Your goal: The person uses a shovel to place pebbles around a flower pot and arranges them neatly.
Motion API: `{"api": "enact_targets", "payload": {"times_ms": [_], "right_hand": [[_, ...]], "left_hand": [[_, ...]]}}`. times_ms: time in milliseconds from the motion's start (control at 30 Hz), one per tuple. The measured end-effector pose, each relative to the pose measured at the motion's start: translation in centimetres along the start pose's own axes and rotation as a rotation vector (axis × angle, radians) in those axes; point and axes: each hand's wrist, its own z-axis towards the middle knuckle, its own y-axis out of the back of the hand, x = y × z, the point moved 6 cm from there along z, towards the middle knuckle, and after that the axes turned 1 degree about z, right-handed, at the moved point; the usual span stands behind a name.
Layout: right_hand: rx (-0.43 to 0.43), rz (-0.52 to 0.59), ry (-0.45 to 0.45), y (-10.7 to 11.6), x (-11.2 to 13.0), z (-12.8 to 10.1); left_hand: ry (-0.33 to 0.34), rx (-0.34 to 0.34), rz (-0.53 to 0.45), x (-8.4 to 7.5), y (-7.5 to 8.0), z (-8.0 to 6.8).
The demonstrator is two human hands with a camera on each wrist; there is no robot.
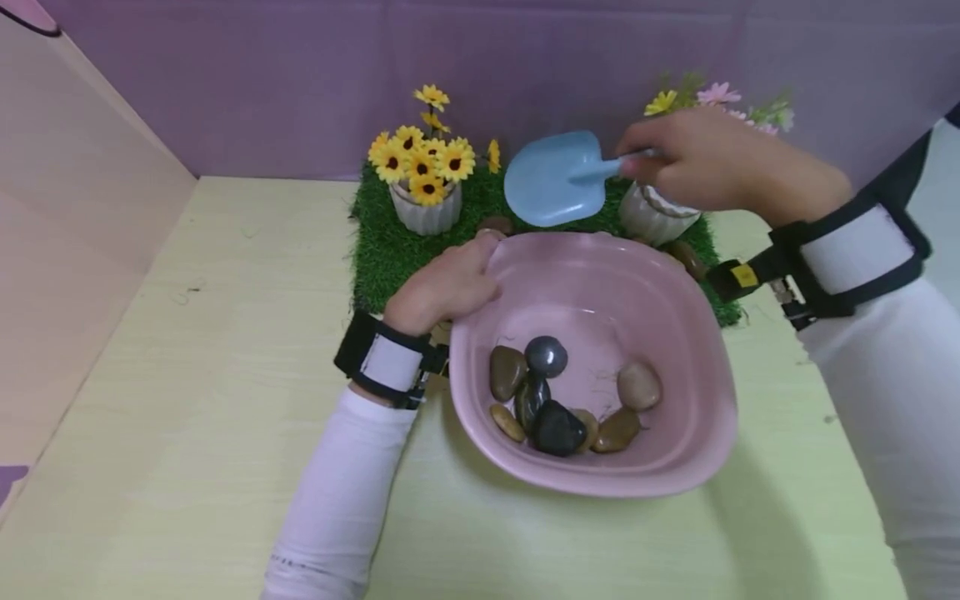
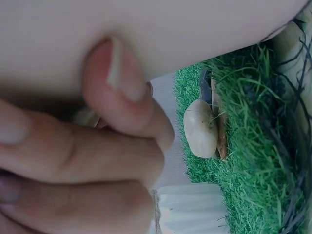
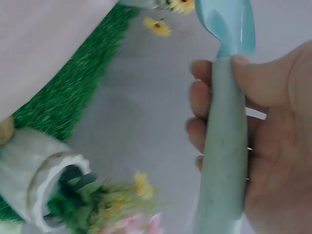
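A pink basin [image 1: 600, 283] sits tilted on the table with several brown, grey and black stones [image 1: 558, 400] in its near side. My left hand [image 1: 446, 283] grips the basin's far left rim [image 2: 146, 34], thumb over the edge. My right hand [image 1: 705, 162] holds a light blue toy shovel [image 1: 555, 179] by its handle [image 3: 224, 146], above the basin's far edge, blade pointing left. A pale stone [image 2: 201, 127] lies on the green grass mat [image 2: 253, 146] close to my left hand.
The grass mat [image 1: 382, 242] lies behind the basin, carrying a white pot of sunflowers [image 1: 426, 175] at left and a white pot of mixed flowers [image 1: 656, 212] at right, under my right hand. A purple backdrop and a pink side wall enclose the pale table [image 1: 210, 350].
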Motion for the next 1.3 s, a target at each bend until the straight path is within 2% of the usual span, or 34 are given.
{"api": "enact_targets", "payload": {"times_ms": [100, 200, 267, 333, 500, 700, 933, 1300], "right_hand": [[0.082, 0.008, 0.017, -0.1, 0.9, -0.1], [0.223, -0.001, 0.011, -0.8, 1.2, -0.3], [0.300, -0.029, 0.016, -1.4, 1.4, -0.3], [0.336, -0.075, 0.031, -2.0, 1.6, -0.3], [0.305, -0.222, 0.069, -3.4, 3.0, -0.3], [0.224, -0.264, 0.106, -4.7, 5.3, -0.3], [0.235, -0.308, 0.052, -5.6, 6.2, -0.4], [0.275, -0.269, -0.070, -6.9, 5.2, -0.6]], "left_hand": [[0.024, 0.003, 0.017, 0.2, -0.1, 0.0], [0.036, 0.006, -0.022, 0.2, -0.1, 0.0], [0.043, 0.010, -0.050, 0.3, -0.1, 0.1], [0.041, 0.010, -0.060, 0.3, -0.1, 0.1], [0.030, 0.008, -0.071, 0.3, -0.1, 0.1], [0.019, 0.004, -0.093, 0.2, -0.2, -0.1], [0.007, 0.002, -0.081, 0.1, -0.1, -0.1], [-0.012, -0.002, -0.084, 0.1, 0.0, -0.1]]}}
